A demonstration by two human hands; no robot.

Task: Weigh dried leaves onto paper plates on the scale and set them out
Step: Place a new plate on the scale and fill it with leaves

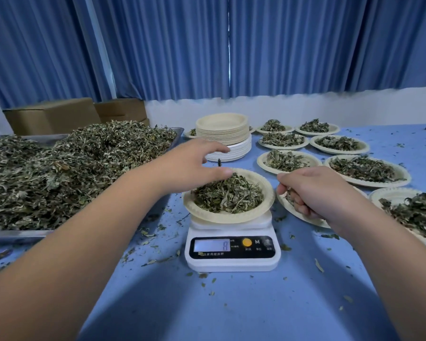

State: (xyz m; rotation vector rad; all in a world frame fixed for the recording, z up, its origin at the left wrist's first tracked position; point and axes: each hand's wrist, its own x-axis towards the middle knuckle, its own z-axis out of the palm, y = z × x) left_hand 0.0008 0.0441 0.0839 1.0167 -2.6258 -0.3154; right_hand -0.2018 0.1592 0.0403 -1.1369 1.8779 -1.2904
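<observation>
A white digital scale point(232, 253) stands in front of me with a paper plate point(265, 198) of dried leaves point(229, 194) on its pan. My left hand point(194, 163) hovers over the plate's left rim, fingers spread and relaxed, with a small leaf bit dropping below the fingertips. My right hand point(317, 190) hangs just right of the plate with its fingers curled round a pinch of leaves. A big heap of dried leaves point(67, 168) fills a metal tray point(15, 236) at the left.
A stack of empty paper plates point(223, 134) stands behind the scale. Several filled plates point(365, 169) are laid out at the right on the blue tablecloth point(231, 303). Cardboard boxes point(54, 114) and blue curtains are at the back. Leaf crumbs litter the cloth.
</observation>
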